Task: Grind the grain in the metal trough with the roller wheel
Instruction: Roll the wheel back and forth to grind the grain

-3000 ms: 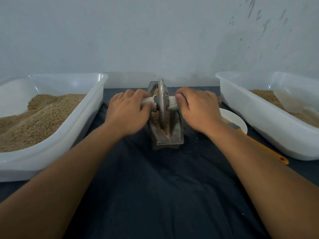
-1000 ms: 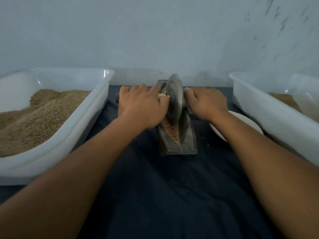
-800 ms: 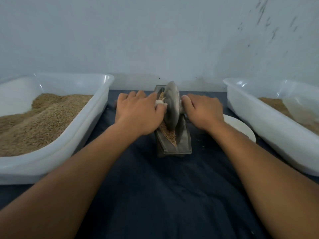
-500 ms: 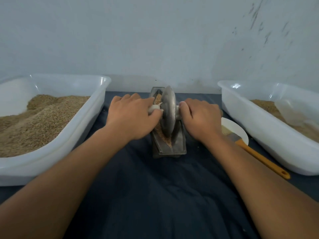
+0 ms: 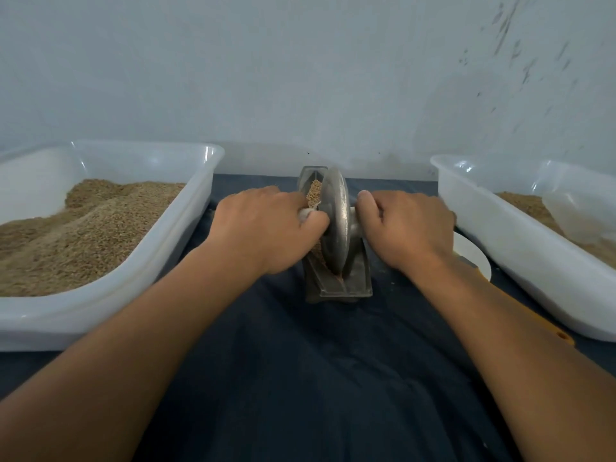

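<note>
Fingers (image 5: 301,208) of the left hand (image 5: 263,228) are curling round the white handle (image 5: 305,215); right hand (image 5: 405,228) is gripping the other end likewise. Wheel (image 5: 336,225) is standing upright in the trough (image 5: 358,278), mid-bench between two tubs (image 5: 196,208). Grain (image 5: 314,193) is showing whole kernels beyond the wheel, so grinding looks underway, far from finished; many passes are likely remaining.

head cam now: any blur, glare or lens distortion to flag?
Head view: dim, flat light with a bluish cast; small glare spots on the left tub and right tub rims; wide-angle bowing curves both tubs and stretches the forearms; left hand, right hand and roller wheel look soft; grain in the metal trough stays readable.
</note>
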{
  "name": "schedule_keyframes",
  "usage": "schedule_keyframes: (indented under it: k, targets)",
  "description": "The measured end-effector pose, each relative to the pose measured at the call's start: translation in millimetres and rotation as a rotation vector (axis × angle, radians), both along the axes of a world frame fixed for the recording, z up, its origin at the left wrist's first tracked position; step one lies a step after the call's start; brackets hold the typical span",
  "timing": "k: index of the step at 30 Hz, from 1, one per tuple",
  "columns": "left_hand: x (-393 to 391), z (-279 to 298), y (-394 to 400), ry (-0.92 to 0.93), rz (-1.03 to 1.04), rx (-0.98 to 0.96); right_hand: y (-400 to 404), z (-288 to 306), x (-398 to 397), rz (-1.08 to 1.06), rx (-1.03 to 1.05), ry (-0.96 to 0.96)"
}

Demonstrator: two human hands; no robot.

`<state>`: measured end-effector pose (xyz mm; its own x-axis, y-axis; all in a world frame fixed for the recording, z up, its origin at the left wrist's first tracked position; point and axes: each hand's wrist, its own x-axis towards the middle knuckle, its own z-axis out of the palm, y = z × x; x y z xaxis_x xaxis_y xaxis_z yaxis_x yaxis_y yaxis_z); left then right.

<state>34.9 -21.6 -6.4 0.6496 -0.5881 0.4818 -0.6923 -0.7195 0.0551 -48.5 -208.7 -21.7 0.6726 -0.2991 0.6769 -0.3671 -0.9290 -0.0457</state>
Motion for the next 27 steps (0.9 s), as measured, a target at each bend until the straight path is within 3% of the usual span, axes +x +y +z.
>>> schedule_keyframes:
  k: [6, 27]
  targets:
    - [3.5, -4.1, -3.7, -0.063, -0.028, 0.017, -3.3, 0.5, 2.1, -0.019, 0.038, 0.082]
    - [59.0, -8.1, -36.5, 0.106, 0.122, 0.046, -29.1, 13.0, 57.8, 0.047, 0.184, 0.263]
